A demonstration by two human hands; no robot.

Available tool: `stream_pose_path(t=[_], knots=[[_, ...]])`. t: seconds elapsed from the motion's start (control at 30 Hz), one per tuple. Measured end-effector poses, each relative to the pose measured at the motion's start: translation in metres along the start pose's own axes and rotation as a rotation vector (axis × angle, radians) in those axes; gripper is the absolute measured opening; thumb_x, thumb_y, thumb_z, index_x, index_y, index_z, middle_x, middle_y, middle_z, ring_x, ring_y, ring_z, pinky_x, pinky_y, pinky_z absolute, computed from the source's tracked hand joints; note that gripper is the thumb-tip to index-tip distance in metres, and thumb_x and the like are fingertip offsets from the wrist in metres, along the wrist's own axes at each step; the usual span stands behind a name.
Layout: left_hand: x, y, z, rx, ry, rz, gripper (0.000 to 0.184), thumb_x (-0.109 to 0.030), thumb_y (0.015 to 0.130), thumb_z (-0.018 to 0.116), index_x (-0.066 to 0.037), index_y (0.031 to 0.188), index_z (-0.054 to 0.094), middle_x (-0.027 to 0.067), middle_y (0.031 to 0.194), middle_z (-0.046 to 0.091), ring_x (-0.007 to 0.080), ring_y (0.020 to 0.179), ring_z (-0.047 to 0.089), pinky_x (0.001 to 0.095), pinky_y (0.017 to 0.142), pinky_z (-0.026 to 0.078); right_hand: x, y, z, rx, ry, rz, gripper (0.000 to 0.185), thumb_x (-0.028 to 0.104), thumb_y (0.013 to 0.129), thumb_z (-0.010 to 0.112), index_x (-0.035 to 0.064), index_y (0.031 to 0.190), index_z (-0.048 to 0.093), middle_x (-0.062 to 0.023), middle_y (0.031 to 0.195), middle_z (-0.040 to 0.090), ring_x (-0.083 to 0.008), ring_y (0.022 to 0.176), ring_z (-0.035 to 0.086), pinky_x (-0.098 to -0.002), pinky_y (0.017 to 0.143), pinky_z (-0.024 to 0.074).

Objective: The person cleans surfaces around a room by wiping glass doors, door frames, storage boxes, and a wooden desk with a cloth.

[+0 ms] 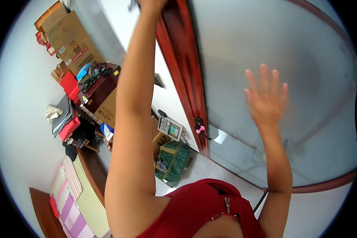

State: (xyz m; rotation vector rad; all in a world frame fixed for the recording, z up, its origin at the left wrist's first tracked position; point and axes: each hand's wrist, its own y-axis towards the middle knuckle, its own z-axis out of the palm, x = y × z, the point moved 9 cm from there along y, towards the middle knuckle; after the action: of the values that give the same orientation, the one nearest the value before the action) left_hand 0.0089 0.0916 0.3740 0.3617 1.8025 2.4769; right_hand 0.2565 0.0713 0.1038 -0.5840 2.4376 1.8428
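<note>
My right hand (266, 99) is raised with its fingers spread, in front of a large frosted glass panel (230, 43). Whether the palm presses on the glass I cannot tell. My left arm reaches up past a dark red wooden frame (178, 55), and the top edge of the view cuts off my left hand (152, 3). Its fingers are hidden. A small silvery metal piece (133, 5) shows close beside that hand.
A black-and-pink object (200, 127) hangs on the frame's lower part. Below stand a scale with a display (170, 127) and a green patterned bag (173, 162). Stacked cardboard boxes (63, 29), a dark red case (101, 89) and a bed (81, 186) are at left.
</note>
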Motion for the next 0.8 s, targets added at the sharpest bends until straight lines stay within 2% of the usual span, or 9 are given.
stream_pose_path(t=[0.03, 0.07, 0.1, 0.17, 0.2, 0.33, 0.43, 0.77, 0.8], knots=[[-0.019, -0.033, -0.019, 0.020, 0.018, 0.004, 0.034, -0.014, 0.101, 0.038, -0.002, 0.130, 0.051, 0.0247, 0.151, 0.033, 0.0481, 0.139, 0.026, 0.0552, 0.113, 0.023, 0.000, 0.000, 0.000, -0.013, -0.006, -0.004, 0.063, 0.041, 0.087, 0.061, 0.0381, 0.146, 0.041, 0.0042, 0.154, 0.037, -0.0212, 0.142, 0.034, -0.0467, 0.118, 0.0178], [0.002, -0.089, -0.023, 0.185, -0.035, 0.006, 0.061, -0.036, 0.090, 0.055, -0.003, 0.140, 0.045, 0.0235, 0.155, 0.026, 0.0504, 0.133, 0.031, 0.0614, 0.109, 0.020, 0.001, 0.000, 0.001, -0.024, -0.009, -0.008, 0.064, 0.041, 0.086, 0.062, 0.0378, 0.146, 0.041, 0.0039, 0.154, 0.037, -0.0211, 0.142, 0.034, -0.0469, 0.118, 0.0184], [-0.011, -0.130, -0.037, 0.283, 0.004, -0.057, 0.055, -0.025, 0.097, 0.043, -0.004, 0.147, 0.036, 0.0262, 0.157, 0.018, 0.0510, 0.142, 0.018, 0.0561, 0.114, 0.018, 0.001, 0.000, 0.000, -0.036, -0.011, -0.012, 0.065, 0.042, 0.086, 0.062, 0.0374, 0.147, 0.040, 0.0037, 0.155, 0.037, -0.0209, 0.142, 0.034, -0.0471, 0.117, 0.0190], [-0.028, -0.228, -0.065, 0.446, 0.030, -0.135, 0.063, -0.025, 0.094, 0.045, -0.006, 0.151, 0.026, 0.0265, 0.159, 0.011, 0.0520, 0.143, 0.011, 0.0600, 0.114, 0.014, 0.002, 0.002, -0.002, -0.049, -0.022, -0.018, 0.065, 0.042, 0.086, 0.062, 0.0362, 0.147, 0.040, 0.0032, 0.154, 0.037, -0.0208, 0.142, 0.034, -0.0473, 0.117, 0.0196], [-0.033, -0.283, -0.080, 0.463, -0.038, -0.153, 0.064, -0.034, 0.090, 0.050, -0.001, 0.144, 0.039, 0.0310, 0.156, 0.013, 0.0557, 0.141, 0.012, 0.0656, 0.110, 0.014, 0.002, 0.001, -0.003, -0.056, -0.024, -0.021, 0.065, 0.042, 0.086, 0.062, 0.0356, 0.147, 0.040, 0.0029, 0.154, 0.037, -0.0207, 0.142, 0.034, -0.0475, 0.117, 0.0198], [-0.053, -0.437, -0.120, 0.829, -0.082, -0.276, 0.069, -0.050, 0.089, 0.053, -0.006, 0.141, 0.043, 0.0345, 0.154, 0.013, 0.0610, 0.132, 0.022, 0.0687, 0.107, 0.015, 0.003, 0.001, -0.004, -0.061, -0.015, -0.033, 0.061, 0.040, 0.088, 0.060, 0.0332, 0.146, 0.042, 0.0021, 0.154, 0.037, -0.0214, 0.142, 0.035, -0.0477, 0.117, 0.0201], [-0.045, -0.400, -0.108, 0.785, -0.095, -0.246, 0.066, -0.050, 0.086, 0.058, -0.009, 0.137, 0.050, 0.0317, 0.155, 0.014, 0.0603, 0.130, 0.027, 0.0669, 0.107, 0.019, 0.003, 0.001, -0.004, -0.049, 0.020, -0.024, 0.057, 0.037, 0.090, 0.057, 0.0325, 0.145, 0.043, 0.0017, 0.154, 0.038, -0.0219, 0.141, 0.035, -0.0479, 0.117, 0.0200], [0.026, 0.074, 0.041, 0.261, -0.074, 0.178, 0.061, -0.043, 0.098, 0.040, -0.009, 0.148, 0.037, 0.0207, 0.158, 0.021, 0.0484, 0.140, 0.025, 0.0554, 0.113, 0.021, 0.004, 0.002, -0.009, -0.088, -0.015, -0.056, 0.051, 0.033, 0.093, 0.052, 0.0302, 0.144, 0.045, 0.0010, 0.152, 0.041, -0.0212, 0.140, 0.037, -0.0469, 0.118, 0.0192], [0.033, 0.105, 0.070, 0.158, 0.321, 0.575, 0.036, -0.014, 0.101, 0.039, -0.004, 0.134, 0.048, 0.0245, 0.150, 0.033, 0.0451, 0.141, 0.026, 0.0559, 0.111, 0.027, 0.004, 0.002, -0.009, -0.076, -0.019, -0.059, 0.051, 0.033, 0.093, 0.052, 0.0302, 0.144, 0.045, 0.0010, 0.152, 0.042, -0.0208, 0.140, 0.038, -0.0466, 0.118, 0.0194]])
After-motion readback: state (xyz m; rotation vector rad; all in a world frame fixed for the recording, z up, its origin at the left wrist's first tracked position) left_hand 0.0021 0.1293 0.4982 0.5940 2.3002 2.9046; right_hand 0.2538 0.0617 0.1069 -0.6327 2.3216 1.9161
